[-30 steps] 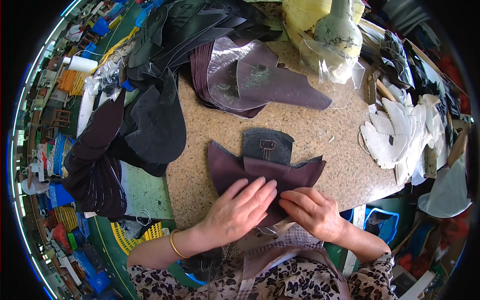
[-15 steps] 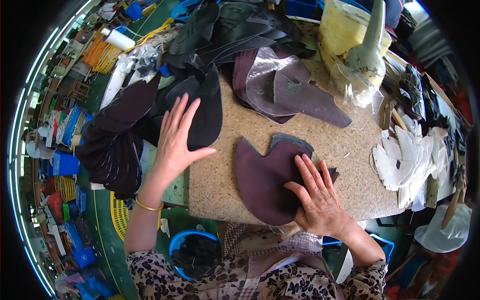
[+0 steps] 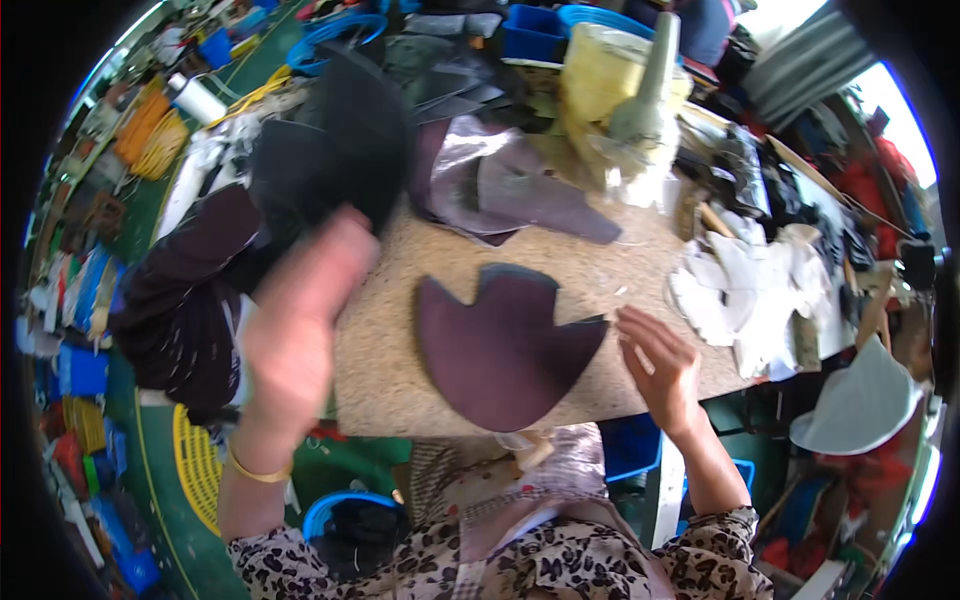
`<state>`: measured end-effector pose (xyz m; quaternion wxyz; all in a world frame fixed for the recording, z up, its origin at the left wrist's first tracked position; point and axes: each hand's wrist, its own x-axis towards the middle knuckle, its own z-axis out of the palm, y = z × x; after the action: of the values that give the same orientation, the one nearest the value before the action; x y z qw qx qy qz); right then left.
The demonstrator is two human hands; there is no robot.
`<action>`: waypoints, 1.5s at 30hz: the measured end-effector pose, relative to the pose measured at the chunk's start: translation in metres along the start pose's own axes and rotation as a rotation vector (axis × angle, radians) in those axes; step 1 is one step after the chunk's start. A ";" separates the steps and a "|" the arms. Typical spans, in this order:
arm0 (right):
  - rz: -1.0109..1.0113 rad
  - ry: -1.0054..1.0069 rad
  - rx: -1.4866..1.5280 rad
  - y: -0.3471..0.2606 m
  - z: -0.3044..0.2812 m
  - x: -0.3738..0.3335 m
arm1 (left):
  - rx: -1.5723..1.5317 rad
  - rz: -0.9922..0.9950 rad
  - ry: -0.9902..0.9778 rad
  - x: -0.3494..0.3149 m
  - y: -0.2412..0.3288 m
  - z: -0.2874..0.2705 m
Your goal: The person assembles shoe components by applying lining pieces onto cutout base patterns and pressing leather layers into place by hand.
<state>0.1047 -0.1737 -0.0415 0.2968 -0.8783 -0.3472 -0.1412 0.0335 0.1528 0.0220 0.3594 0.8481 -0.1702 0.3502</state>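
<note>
A maroon flat cut piece (image 3: 500, 360) with a notched top edge lies on the speckled tabletop in front of me, and a dark grey edge shows at its top. My right hand (image 3: 662, 370) is just beyond its pointed right tip, fingers stretched out, holding nothing. To the left, my left hand (image 3: 310, 320) is smeared by motion. It appears closed on the lower end of a large black cut piece (image 3: 345, 140), which is tilted up off the pile. Where the fingers meet that piece is blurred.
Glossy dark purple pieces (image 3: 500, 185) lie at the back of the table (image 3: 380, 390). A yellowish tub (image 3: 600, 85) with a pale-handled tool stands behind them. White cut pieces (image 3: 750, 300) are heaped at right; dark maroon ones (image 3: 170, 320) at left. A blue basket (image 3: 312, 515) is below.
My left hand has moved, and the black piece now rises from the pile with it. My right hand has slid off the maroon piece to the right. The whole view has shifted.
</note>
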 end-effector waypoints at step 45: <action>0.408 0.456 0.688 -0.021 -0.033 -0.041 | -0.939 -0.544 -0.425 0.010 0.098 0.196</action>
<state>0.0590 -0.2035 -0.0252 0.6617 -0.7256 -0.1197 -0.1460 0.0803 -0.0570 -0.0198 0.7318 0.6629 -0.1519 -0.0455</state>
